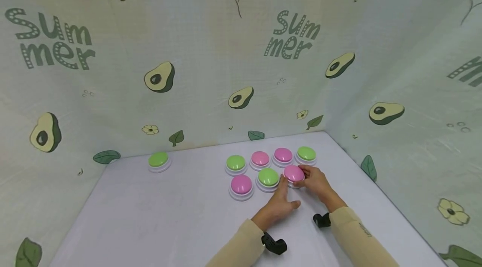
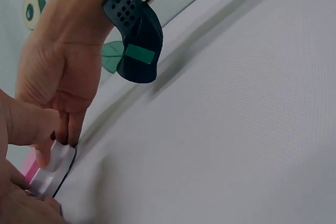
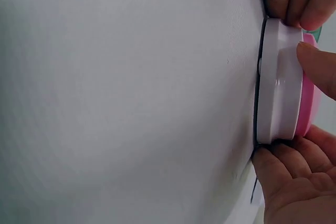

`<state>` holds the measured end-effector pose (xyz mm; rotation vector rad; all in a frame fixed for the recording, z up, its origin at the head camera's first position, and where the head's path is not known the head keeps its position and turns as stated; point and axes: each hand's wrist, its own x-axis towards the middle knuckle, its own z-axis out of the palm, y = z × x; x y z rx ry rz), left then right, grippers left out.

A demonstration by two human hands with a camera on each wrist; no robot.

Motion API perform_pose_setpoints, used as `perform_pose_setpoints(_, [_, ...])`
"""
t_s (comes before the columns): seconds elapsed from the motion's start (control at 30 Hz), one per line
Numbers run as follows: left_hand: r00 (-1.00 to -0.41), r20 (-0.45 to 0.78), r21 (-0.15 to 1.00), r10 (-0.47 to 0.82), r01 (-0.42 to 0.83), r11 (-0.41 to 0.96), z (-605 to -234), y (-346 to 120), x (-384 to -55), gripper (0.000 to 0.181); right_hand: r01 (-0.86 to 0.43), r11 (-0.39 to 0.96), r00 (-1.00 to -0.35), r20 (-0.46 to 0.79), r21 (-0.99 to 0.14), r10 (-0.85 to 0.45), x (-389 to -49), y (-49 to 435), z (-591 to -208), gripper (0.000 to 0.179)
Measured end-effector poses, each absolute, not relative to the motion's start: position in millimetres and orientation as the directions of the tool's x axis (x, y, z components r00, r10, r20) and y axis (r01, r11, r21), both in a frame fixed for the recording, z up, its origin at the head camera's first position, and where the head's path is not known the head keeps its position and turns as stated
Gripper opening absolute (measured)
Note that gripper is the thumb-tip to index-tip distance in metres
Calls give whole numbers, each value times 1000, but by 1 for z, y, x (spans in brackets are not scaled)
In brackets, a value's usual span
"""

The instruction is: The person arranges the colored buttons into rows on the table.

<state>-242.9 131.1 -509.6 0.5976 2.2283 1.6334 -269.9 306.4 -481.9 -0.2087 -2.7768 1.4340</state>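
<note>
A pink dome push button (image 1: 293, 173) with a white round base sits on the white table in the front row, at its right end. My right hand (image 1: 317, 183) holds it from the right, thumb on the near rim and fingers round the far side. My left hand (image 1: 278, 206) touches its left side with extended fingertips, thumb held away to the right. In the right wrist view the base of the pink button (image 3: 283, 82) stands flat on the table between both hands. The left hand's fingers (image 3: 278, 166) meet its side there.
A green button (image 1: 268, 177) stands just left of my left fingertips, then another pink one (image 1: 241, 184). Behind is a row of green and pink buttons (image 1: 260, 158). One green button (image 1: 158, 159) sits apart at far left. Patterned cloth (image 1: 203, 57) walls the back and right.
</note>
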Motion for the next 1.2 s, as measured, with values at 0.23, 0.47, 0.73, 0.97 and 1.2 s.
perform_pose_setpoints(0.23, [-869,-14,942,494,155,299,-507,131,-243,88,128,629,-990,-67,-767,120,-272,310,-479,74])
perform_pose_setpoints(0.47, [-868,13,944,497,175,280,-510,132,-244,87,102,623,-994,-55,-776,94,-269,315,-480,76])
perform_pose_setpoints(0.73, [-860,30,936,510,203,288,-509,130,-245,87,92,622,-995,-48,-777,87,-270,314,-477,77])
perform_pose_setpoints(0.97, [-852,37,928,523,223,297,-509,128,-244,86,106,613,-994,-58,-783,97,-270,313,-482,77])
perform_pose_setpoints(1.2, [-860,33,932,508,211,296,-514,125,-241,87,90,594,-996,-56,-799,76,-269,313,-486,78])
